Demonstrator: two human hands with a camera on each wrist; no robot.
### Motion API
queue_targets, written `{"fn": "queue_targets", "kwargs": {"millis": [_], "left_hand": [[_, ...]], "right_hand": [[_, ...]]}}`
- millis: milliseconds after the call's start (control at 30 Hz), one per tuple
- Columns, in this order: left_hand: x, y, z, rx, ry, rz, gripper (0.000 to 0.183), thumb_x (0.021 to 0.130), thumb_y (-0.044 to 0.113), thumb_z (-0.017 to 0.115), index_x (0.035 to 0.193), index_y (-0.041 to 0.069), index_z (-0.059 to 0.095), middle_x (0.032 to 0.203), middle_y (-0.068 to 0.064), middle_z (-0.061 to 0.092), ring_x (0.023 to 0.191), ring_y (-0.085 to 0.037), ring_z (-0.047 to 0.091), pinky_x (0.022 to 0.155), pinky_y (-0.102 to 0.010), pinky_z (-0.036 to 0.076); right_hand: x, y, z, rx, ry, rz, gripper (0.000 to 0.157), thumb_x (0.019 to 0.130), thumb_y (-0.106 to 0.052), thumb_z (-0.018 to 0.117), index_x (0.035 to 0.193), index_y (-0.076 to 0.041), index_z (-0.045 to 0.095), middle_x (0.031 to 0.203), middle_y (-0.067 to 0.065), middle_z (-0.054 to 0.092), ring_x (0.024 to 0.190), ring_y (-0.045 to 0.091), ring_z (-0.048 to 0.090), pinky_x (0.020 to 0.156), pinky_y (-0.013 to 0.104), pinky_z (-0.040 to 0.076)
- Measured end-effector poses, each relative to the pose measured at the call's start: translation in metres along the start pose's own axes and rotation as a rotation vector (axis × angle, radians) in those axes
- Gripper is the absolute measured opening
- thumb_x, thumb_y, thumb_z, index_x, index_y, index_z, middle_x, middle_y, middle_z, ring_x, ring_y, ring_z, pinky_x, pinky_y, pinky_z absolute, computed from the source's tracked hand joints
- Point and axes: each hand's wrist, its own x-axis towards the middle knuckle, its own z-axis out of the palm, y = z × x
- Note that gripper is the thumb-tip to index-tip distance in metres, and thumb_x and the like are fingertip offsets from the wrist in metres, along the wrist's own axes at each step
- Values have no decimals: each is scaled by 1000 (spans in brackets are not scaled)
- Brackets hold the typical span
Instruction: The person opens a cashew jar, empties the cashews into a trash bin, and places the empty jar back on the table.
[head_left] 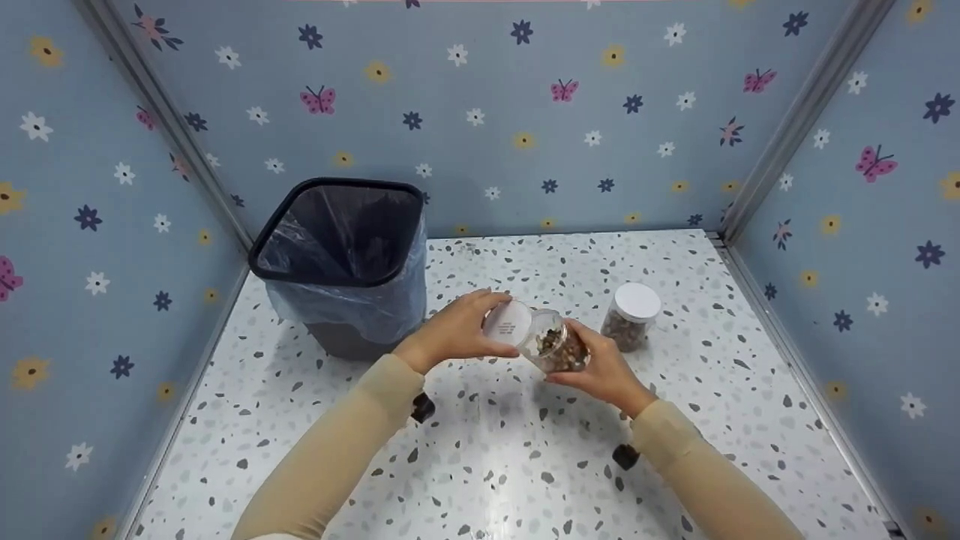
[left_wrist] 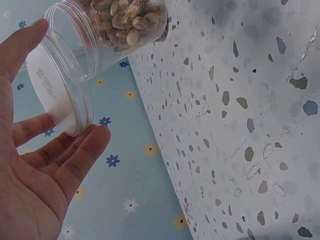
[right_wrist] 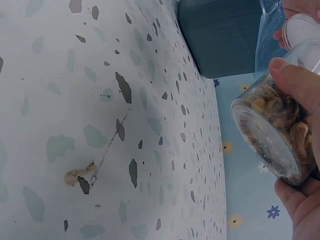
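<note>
My left hand pinches a white lid with a clear rim and small print, thumb on one edge and fingers on the other. The lid stands at the mouth of a clear jar, off it; whether their rims touch I cannot tell. My right hand grips this jar around its body, above the table, with the mouth tilted towards the lid. Brown and tan nut-like pieces fill part of the jar. To the right of that hand, a second jar stands upright under its white lid.
A dark bin lined with a bluish plastic bag stands at the left. Speckled white tabletop lies beneath, enclosed by flowered blue walls. A small tan smear or crumb shows on the surface.
</note>
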Motion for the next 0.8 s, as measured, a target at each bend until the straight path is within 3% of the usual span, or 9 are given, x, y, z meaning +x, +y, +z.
{"fn": "queue_targets", "kwargs": {"millis": [533,800], "left_hand": [[-9,-9,0,36,0,-68,95,82,54,92,158,11,56,156,-14,61,137,-32,62,111,-51,55],[-12,-15,4,46,7,-74,94,80,50,93,158,14,55,150,-14,63,129,-32,64,106,-51,57]], "right_hand": [[-1,0,1,-19,25,-18,100,70,-24,104,155,-1,55,145,21,69,132,39,67,117,58,52],[0,1,1,-14,21,-3,102,68,-24,104,155,-2,55,148,20,67,136,40,66,119,58,49]]}}
